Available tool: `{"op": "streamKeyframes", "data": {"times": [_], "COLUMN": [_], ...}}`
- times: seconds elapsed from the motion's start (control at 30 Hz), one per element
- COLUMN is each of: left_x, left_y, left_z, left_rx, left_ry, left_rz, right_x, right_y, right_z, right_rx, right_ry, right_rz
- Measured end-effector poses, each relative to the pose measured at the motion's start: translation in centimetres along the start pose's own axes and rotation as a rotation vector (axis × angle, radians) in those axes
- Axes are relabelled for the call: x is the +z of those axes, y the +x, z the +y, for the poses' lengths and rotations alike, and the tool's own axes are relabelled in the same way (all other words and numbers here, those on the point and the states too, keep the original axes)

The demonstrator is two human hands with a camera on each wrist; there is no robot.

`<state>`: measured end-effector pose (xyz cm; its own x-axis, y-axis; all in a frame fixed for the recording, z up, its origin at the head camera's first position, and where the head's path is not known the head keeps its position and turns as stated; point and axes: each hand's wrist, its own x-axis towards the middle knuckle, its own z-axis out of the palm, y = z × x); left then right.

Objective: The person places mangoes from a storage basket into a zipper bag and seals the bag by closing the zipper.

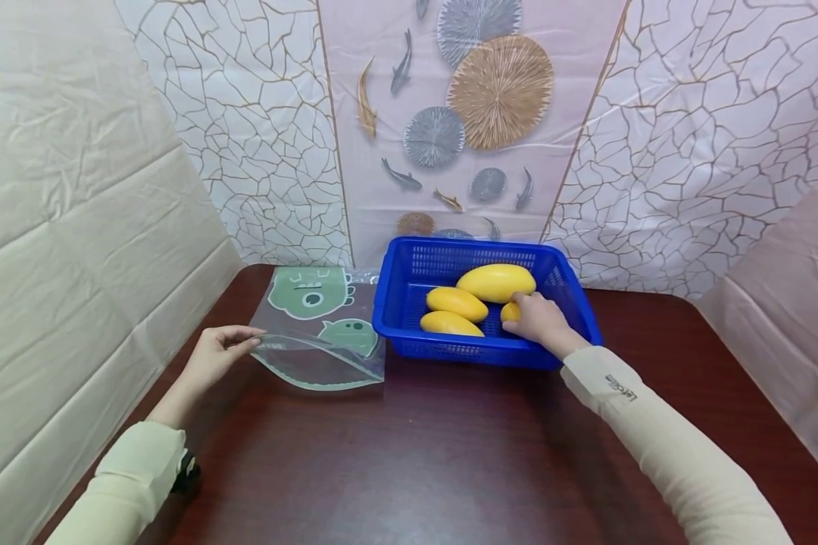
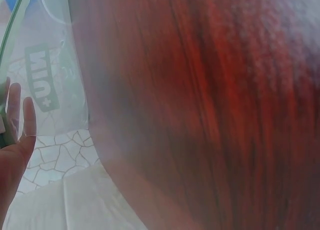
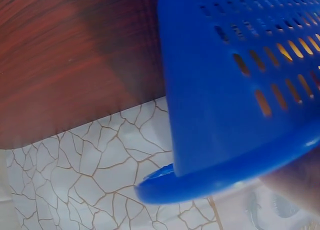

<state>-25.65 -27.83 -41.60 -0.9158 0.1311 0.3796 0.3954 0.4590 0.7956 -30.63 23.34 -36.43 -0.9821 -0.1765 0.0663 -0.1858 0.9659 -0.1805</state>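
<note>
At the mouth of a clear zip bag (image 1: 313, 363) with green cartoon prints, my left hand (image 1: 221, 352) pinches the left corner between thumb and fingers. The bag lies on the table with its mouth parted toward me. In the left wrist view the hand (image 2: 17, 155) is at the frame's edge beside the bag (image 2: 65, 85). My right hand (image 1: 540, 319) reaches into a blue basket (image 1: 409, 344) and grips a yellow mango (image 1: 510, 312), mostly covered by the fingers. A large mango (image 1: 496, 282) and two smaller mangoes (image 1: 457, 303) lie beside it.
The dark red-brown table (image 1: 382, 462) extends toward me. A patterned cloth wall (image 1: 259, 151) rises behind the basket and bag, with pale cloth (image 1: 61, 227) at the left side. In the right wrist view, the basket's slotted wall (image 3: 215, 105) fills much of the frame.
</note>
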Motion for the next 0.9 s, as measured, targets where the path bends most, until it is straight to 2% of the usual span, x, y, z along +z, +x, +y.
{"op": "streamKeyframes", "data": {"times": [0.37,0.9], "left_x": [0.1,0.2], "left_y": [0.3,0.0], "left_z": [-0.1,0.0], "left_rx": [-0.026,0.007], "left_ry": [0.011,0.005], "left_rz": [-0.004,0.001], "right_x": [-1.4,-2.2], "right_y": [-0.7,-2.2], "right_z": [-0.8,-2.9], "right_rx": [-0.024,-0.087], "right_ry": [0.042,0.126], "right_rz": [0.028,0.117]}}
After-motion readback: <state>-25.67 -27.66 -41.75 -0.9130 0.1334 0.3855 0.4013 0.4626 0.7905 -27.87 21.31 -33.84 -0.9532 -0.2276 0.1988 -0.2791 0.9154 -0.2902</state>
